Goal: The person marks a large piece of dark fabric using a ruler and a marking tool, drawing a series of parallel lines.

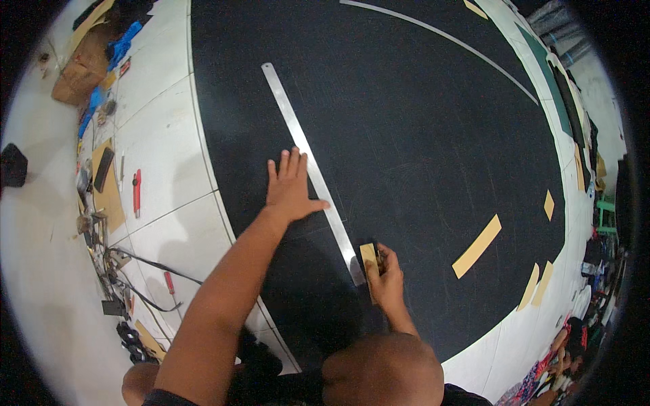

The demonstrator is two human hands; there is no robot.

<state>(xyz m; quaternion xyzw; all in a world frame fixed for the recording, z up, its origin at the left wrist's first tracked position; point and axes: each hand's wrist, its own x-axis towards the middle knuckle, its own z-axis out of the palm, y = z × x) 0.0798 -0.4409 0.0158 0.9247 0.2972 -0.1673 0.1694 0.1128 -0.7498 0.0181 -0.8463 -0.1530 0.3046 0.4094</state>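
Observation:
My left hand [288,193] lies flat with its fingers spread on a black sheet [413,155], its fingertips and thumb at the edge of a long metal ruler [284,108]. The ruler runs slantwise from the far left toward me. By its near end, my right hand [389,284] is closed round a tan strip [367,253]. Something dark shows between the right fingers, too hidden to name.
Tan pieces lie at the right, one a long strip [477,246]. A second, curved-looking strip [440,30] crosses the far side. On the white tiles at left are a red cutter [137,193], a red-handled screwdriver [169,283], a black strap [152,262] and a cardboard box [80,74].

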